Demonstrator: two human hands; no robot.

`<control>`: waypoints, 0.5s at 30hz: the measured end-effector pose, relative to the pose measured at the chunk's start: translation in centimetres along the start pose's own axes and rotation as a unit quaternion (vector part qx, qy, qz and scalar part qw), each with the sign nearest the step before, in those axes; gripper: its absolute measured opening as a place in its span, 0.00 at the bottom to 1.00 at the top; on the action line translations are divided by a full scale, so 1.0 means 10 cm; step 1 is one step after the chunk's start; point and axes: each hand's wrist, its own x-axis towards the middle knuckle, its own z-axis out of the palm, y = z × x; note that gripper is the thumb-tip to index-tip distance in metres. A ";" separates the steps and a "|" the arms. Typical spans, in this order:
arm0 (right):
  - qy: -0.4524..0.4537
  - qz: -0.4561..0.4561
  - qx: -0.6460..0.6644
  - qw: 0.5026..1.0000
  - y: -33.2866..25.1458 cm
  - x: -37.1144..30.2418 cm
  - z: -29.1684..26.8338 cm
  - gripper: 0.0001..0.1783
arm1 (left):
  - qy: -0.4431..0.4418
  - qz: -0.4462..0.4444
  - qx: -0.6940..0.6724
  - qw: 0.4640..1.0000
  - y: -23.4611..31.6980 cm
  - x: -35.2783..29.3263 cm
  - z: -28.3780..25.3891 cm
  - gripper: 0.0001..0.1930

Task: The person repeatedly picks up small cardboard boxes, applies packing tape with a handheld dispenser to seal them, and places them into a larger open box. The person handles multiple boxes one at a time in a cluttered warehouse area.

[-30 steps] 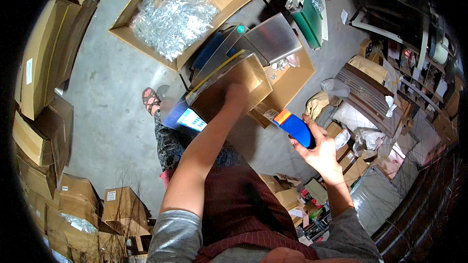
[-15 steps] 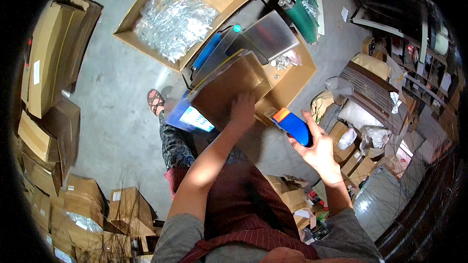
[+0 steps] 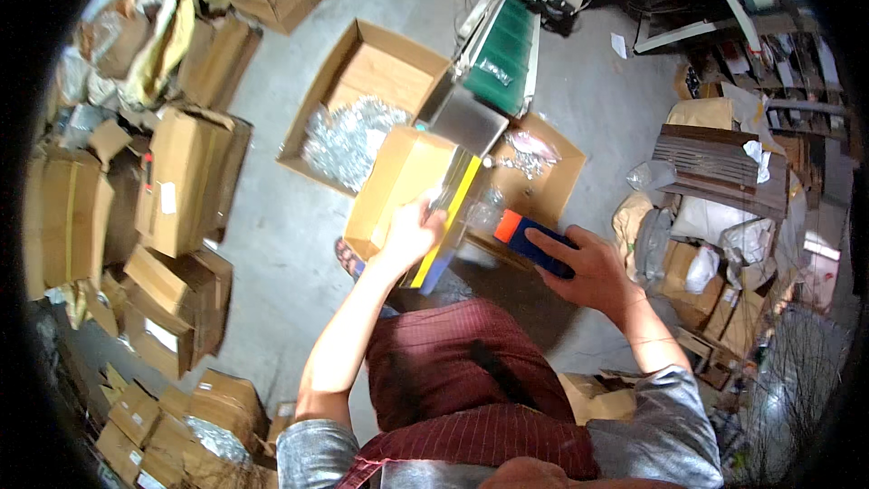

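My left hand [image 3: 416,231] is closed, its fingers curled at the side of a cardboard box [image 3: 385,208], which is held tilted in front of me. A bright yellow strip [image 3: 450,217] runs along the box's near right edge. In my right hand [image 3: 593,267] is a blue-and-orange tape dispenser [image 3: 539,246], its orange end pointing left toward the box. Something clear and round [image 3: 486,208] shows just beyond that end, too blurred to make out fully. Behind the box stands a flat grey metal surface [image 3: 466,122], partly covered.
Ahead to the left, an open carton [image 3: 312,122] holds many small clear bags. Another open carton [image 3: 561,177] with small shiny pieces lies ahead right. A green conveyor belt [image 3: 502,54] comes from the far side. Stacked boxes [image 3: 186,190] line the left; bags and bundles [image 3: 715,217] the right.
The box has turned, so its yellow-striped edge now faces right. My left hand has shifted from the box's brown face to its side. The dispenser has tipped flatter, and the whole view has swung.
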 end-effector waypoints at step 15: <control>0.164 -0.267 0.072 0.947 -1.07 -0.41 -0.75 0.33 | -0.053 -0.014 -0.398 0.916 1.14 -2.02 -1.04 0.21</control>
